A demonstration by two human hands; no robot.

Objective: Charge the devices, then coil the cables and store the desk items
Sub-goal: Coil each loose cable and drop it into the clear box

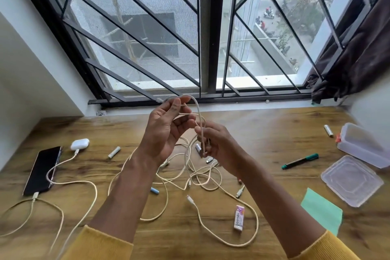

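Pinching one cable [199,120], both hands' [166,131] [217,143] grips clamp above tangled cables [202,177], batteries [114,152], marker [300,161].

home desk [274,137] by barred upstairs window [147,27] w/ curtain [358,59], street below.

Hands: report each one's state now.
Left hand: pinches a loop of the cream cable.
Right hand: grips the same cable lower down.

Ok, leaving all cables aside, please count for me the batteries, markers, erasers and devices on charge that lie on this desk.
Batteries: 3
Marker: 1
Eraser: 1
Devices on charge, phone and earbuds case: 2
Total: 7
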